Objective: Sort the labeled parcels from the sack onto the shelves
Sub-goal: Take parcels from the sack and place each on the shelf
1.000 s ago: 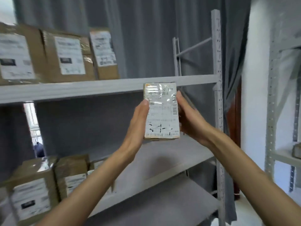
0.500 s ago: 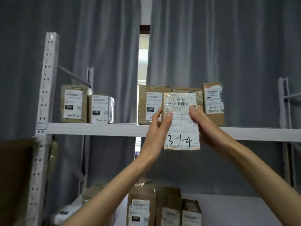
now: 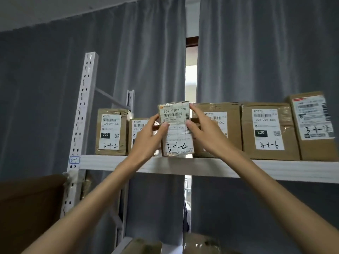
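While both my hands hold the parcel marked 3-1-4 (image 3: pixel 175 129) at the front edge of the shelf (image 3: pixel 201 167), the risk I see is in the squeeze: the slot between the parcel behind my left hand (image 3: pixel 145 138) and the box behind my right hand (image 3: pixel 205 132) looks narrow, and pushing in crooked could shove a neighbour back or knock it askew. My left grip is a pinch, thumb on the label face and fingers round the left side; my right grip clamps the right edge, thumb on the label and a fingertip at the top corner. If I let go too early, with the base only on the shelf's lip, the parcel could tip forward and drop, being tall on a small foot. It stands upright, long axis vertical, label facing me, handwritten number at the bottom. Its base seems to touch or sit just above the shelf; I cannot tell which. The 3-1-2 box (image 3: pixel 111 132) stands to the left, the 3-1-6 box (image 3: pixel 267 131) to the right, so the place fits the order.
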